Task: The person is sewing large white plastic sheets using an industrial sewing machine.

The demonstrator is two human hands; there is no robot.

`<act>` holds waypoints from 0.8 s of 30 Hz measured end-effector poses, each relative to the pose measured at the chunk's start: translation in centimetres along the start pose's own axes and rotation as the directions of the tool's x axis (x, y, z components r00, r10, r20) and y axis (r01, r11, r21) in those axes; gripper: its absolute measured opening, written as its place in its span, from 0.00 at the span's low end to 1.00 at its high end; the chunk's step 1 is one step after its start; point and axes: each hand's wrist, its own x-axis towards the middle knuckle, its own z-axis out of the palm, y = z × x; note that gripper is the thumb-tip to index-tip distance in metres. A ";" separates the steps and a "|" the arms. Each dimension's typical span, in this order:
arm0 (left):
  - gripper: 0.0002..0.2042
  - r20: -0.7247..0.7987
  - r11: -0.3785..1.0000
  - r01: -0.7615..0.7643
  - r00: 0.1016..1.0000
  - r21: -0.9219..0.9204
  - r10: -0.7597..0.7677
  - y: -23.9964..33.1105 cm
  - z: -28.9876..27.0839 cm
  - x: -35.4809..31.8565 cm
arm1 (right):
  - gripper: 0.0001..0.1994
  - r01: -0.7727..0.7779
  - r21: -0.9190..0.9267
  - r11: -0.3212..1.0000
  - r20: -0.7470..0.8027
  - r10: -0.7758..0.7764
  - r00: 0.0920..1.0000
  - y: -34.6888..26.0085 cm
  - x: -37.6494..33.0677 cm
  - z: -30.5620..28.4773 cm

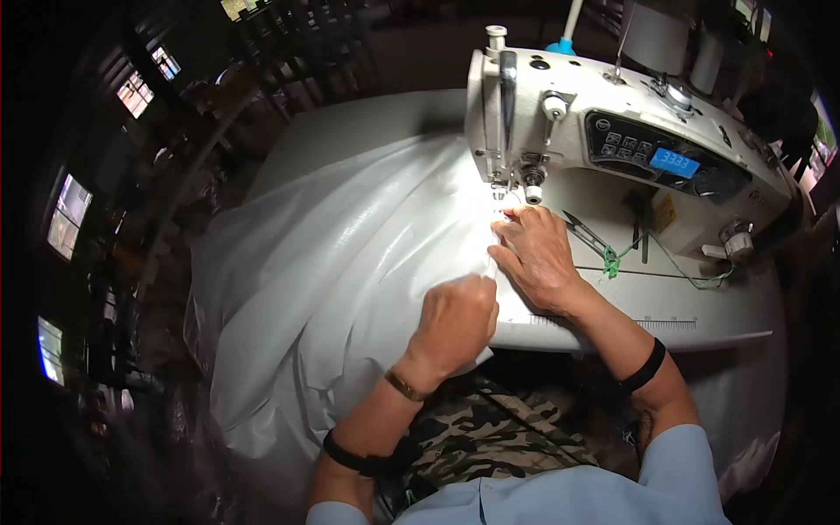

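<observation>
A large sheet of white, slightly shiny fabric (350, 236) spreads over the left of the table and drapes down past its front edge. My left hand (453, 322) is closed on the fabric's edge, in front of the sewing machine (542, 96). Closer to the needle, my right hand (538, 254) presses the fabric edge with its fingers bent and fingertips together, just before the presser foot (499, 194). Bright lamp light washes out the spot under the needle, so the stitching there cannot be made out.
Thread snips (588, 234) lie right of my right hand, tied to a green cord (678, 260). A dark tool (643, 232) lies beside them. Along the front of the table (726, 302) runs a printed ruler (612, 323). A thread cone (654, 39) stands behind the machine.
</observation>
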 end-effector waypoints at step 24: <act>0.24 0.305 0.608 0.634 0.769 -0.478 -0.561 1.5 2.0 -30.2 | 0.14 0.017 -0.121 0.993 -0.079 -0.027 0.996 1.7 0.3 0.9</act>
